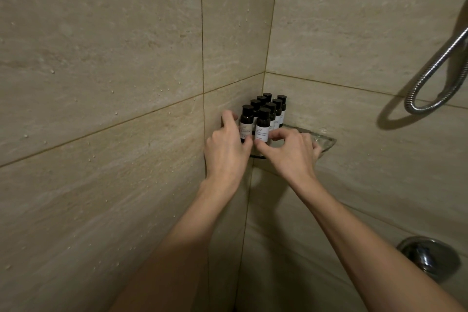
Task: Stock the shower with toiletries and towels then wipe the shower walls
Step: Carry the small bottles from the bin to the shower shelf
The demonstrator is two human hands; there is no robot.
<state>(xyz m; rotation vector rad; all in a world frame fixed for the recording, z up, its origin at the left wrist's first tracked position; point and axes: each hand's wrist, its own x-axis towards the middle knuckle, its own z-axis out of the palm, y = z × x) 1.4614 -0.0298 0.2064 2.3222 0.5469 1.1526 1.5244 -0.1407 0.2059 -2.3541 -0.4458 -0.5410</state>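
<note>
Both bare forearms reach up and forward into the corner of the shower, wrists slightly bent back, the hands side by side at the glass shelf (327, 141) fixed where the two tiled walls (101, 78) meet. Eight small dark bottles (277, 109) with black caps and white labels stand upright on the shelf in two close rows running back into the corner.

The left hand (226, 145) is turned palm inward against the left wall. Its fingers curl up past the outer side of the left bottle (246, 121) at the front of its row, and the thumb lies against that bottle's base, so the hand is closed loosely round it.

The right hand (291, 152) is held knuckles up, the thumb stretched left to the foot of the front bottle (262, 126) and the bent forefinger close on the other side, pinching its base (the fingertip itself is hidden behind the knuckle). Its remaining fingers are curled, the little finger hanging over the shelf's front rim. The two thumbs nearly touch.

Water drops dot the left wall. A metal hose (430, 76) loops down at the right edge, and a round chrome tap (428, 258) sits low on the right wall.
</note>
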